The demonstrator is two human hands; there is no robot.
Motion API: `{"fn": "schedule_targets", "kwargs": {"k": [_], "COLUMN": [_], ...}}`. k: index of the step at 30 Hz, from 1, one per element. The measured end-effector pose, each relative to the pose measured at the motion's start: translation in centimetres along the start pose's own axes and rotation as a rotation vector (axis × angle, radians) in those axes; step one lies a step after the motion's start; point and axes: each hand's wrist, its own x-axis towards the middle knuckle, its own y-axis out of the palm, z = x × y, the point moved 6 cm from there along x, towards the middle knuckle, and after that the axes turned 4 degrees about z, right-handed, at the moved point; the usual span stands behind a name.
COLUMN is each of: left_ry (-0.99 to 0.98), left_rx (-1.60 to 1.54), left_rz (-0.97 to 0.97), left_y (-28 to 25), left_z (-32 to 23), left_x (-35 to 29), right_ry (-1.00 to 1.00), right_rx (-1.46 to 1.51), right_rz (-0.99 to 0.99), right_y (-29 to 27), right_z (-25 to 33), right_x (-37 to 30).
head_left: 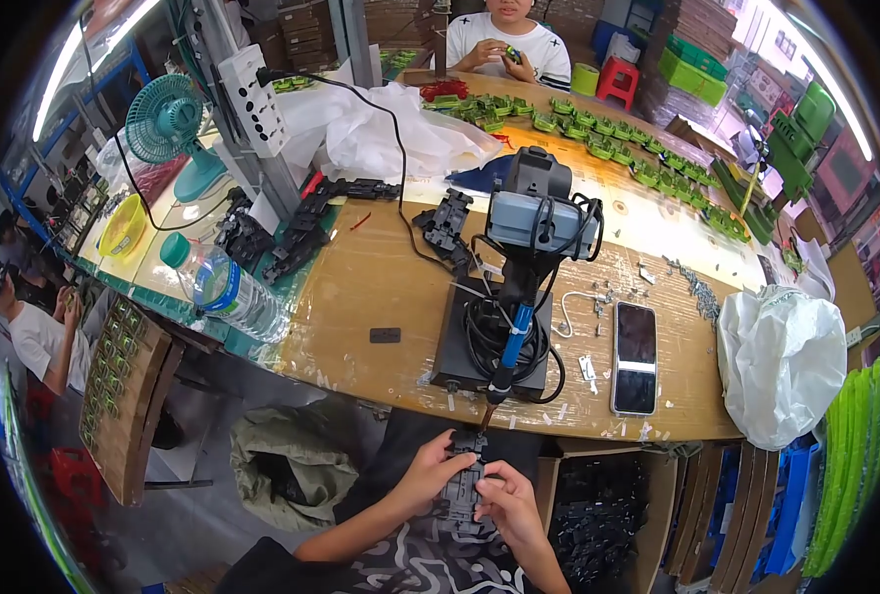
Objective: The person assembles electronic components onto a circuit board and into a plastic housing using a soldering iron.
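Observation:
In front of my lap I hold a black plastic toy-car chassis in both hands. My left hand grips its left edge near the far end. Along its right edge the fingers of my right hand are pinched. The blue-and-black electric screwdriver hangs tilted from a stand, its bit pointing down at the chassis's far end; whether the tip touches is too small to tell. Behind it sits a black base with coiled cable. A flat black plastic piece lies on the table.
Black chassis parts and a water bottle stand left. A phone, loose screws and a white bag are right. Below is a box of black parts. Rows of green parts stretch toward a seated person.

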Motion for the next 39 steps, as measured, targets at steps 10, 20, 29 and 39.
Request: {"fn": "schedule_targets", "kwargs": {"k": [10, 20, 29, 39], "left_ry": [-0.019, -0.019, 0.0, 0.009], "left_rx": [-0.019, -0.018, 0.011, 0.034], "left_rz": [-0.003, -0.02, -0.027, -0.05], "left_y": [0.14, 0.42, -0.04, -0.09], "left_z": [-0.14, -0.57, -0.24, -0.38], "left_x": [-0.12, -0.24, 0.12, -0.13], "right_ry": [-0.003, 0.011, 0.005, 0.003], "right_rx": [0.005, 0.004, -0.022, -0.024], "right_rz": [0.019, 0.028, -0.001, 0.001], "right_y": [-0.05, -0.18, -0.32, -0.16], "right_z": [-0.11, -0.26, -0.38, -0.36], "right_x": [0.02, 0.08, 0.41, 0.33]}}
